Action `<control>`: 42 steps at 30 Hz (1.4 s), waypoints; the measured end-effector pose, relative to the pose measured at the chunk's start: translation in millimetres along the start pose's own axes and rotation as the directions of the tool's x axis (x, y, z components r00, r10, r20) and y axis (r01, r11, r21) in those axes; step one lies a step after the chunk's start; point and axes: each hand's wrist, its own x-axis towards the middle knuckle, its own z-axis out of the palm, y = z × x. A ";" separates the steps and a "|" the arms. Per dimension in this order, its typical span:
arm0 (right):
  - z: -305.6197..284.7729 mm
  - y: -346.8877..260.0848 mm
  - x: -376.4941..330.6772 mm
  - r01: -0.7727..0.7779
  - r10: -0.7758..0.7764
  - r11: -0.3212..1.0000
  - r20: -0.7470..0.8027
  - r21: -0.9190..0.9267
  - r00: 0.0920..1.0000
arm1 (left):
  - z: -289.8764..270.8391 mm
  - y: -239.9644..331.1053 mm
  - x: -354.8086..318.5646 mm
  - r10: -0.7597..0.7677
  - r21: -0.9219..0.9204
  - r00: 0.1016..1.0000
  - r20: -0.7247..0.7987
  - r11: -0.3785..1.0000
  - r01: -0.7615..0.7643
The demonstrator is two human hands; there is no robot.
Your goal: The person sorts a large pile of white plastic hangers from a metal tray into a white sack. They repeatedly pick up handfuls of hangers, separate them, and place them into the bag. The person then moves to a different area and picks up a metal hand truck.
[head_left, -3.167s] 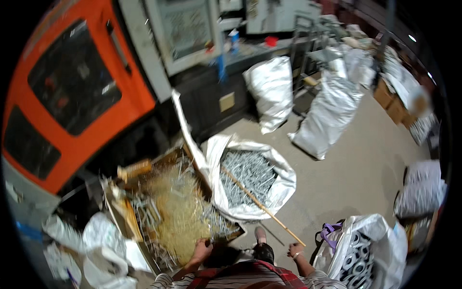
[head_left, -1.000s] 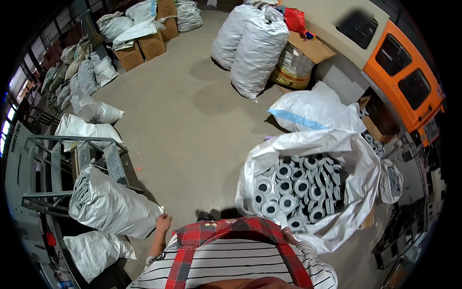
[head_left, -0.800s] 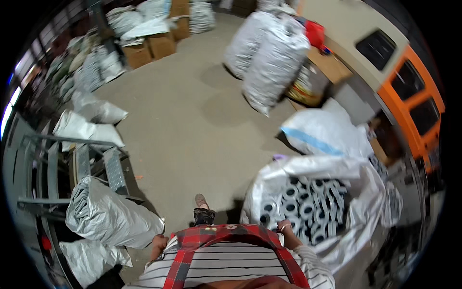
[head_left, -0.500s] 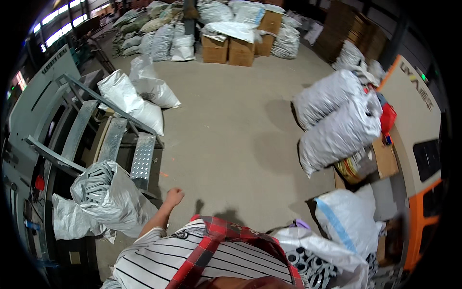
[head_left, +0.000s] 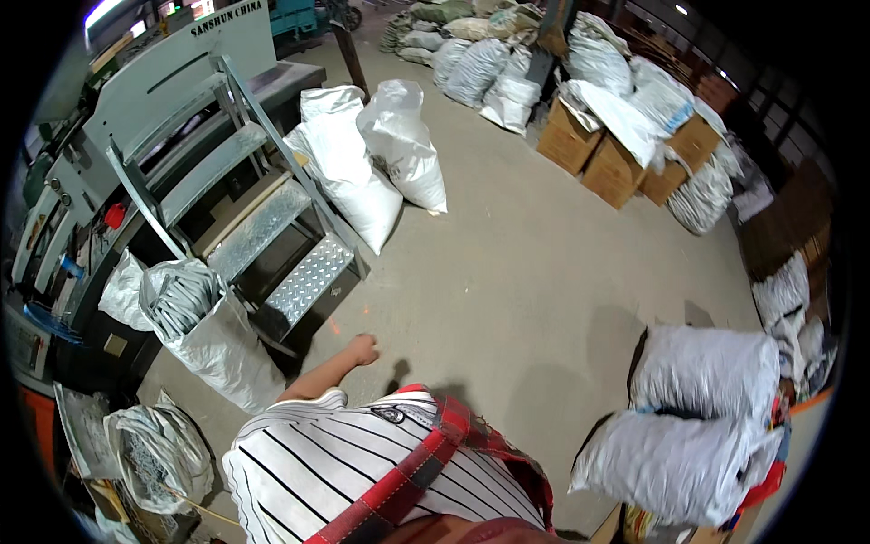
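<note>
My left hand (head_left: 364, 349) hangs low over the concrete floor in front of me, its fingers curled in and no object showing in them. Nearest to it is a grey metal step stair (head_left: 308, 281) with a studded bottom tread. Left of that stair stands an open white woven sack (head_left: 227, 354), filled with grey curved parts (head_left: 184, 299). My hand touches neither of them. My right hand is out of view; my striped shirt and a red checked strap cover the lower middle.
Two white sacks (head_left: 344, 172) lean beside the stair. Two stuffed sacks (head_left: 707, 372) lie at right. Cardboard boxes (head_left: 616, 168) with sacks on top stand at the back by a post. An open sack (head_left: 186, 453) sits at lower left, near a machine panel (head_left: 181, 82).
My view has turned left: the stair, sacks and boxes have shifted rightward in the picture. The open sack at lower left has come into view. My left hand remains curled.
</note>
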 end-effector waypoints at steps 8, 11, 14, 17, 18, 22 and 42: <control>-86.1 -251.4 212.5 0.115 -0.117 0.992 0.044 0.049 0.992 | -81.1 28.7 88.4 -0.456 -0.188 0.885 -0.090 0.881 0.435; -87.7 -346.9 285.0 0.138 -0.142 0.988 0.057 0.074 0.988 | -104.3 59.0 175.7 -0.498 -0.182 0.865 -0.060 0.858 0.481; -91.3 -440.3 332.3 0.152 -0.157 0.985 0.067 0.076 0.985 | -129.4 87.7 279.1 -0.424 -0.173 0.901 -0.096 0.898 0.404; -103.5 -523.6 369.0 0.145 -0.149 0.988 0.064 0.061 0.987 | -182.2 144.8 398.4 -0.363 -0.282 0.918 -0.161 0.908 0.310; -109.2 -547.1 379.1 0.141 -0.144 0.989 0.068 0.055 0.987 | -204.0 168.9 435.0 -0.304 -0.276 0.937 -0.171 0.928 0.251; -123.0 -641.9 438.3 0.135 -0.138 0.990 0.103 0.039 0.985 | -296.6 262.5 560.1 -0.110 -0.254 0.972 -0.208 0.966 0.054; -189.5 -1201.7 820.0 0.255 -0.313 0.914 0.148 0.314 0.938 | -355.3 288.1 843.8 -0.675 -0.392 0.685 -0.273 0.728 0.562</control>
